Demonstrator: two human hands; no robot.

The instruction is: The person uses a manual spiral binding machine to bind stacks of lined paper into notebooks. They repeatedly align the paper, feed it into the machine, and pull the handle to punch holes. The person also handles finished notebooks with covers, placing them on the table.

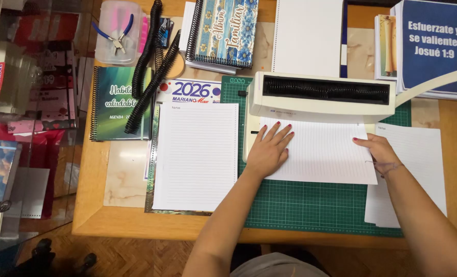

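A cream binding machine [321, 96] stands on a green cutting mat [310, 205]. Lined white sheets [323, 154] lie fed into its front slot. My left hand [268, 150] presses flat on the left part of these sheets, fingers spread. My right hand [378, 149] rests on their right edge, fingertips pointing at the machine. The machine's lever [433, 82] reaches out to the right.
One stack of lined paper [196, 154] lies left of the mat and another [418, 174] lies at the right. Spiral notebooks [116, 102], black binding combs [151, 66], a plastic tub with pliers [116, 32] and printed booklets [428, 46] crowd the wooden table's far side.
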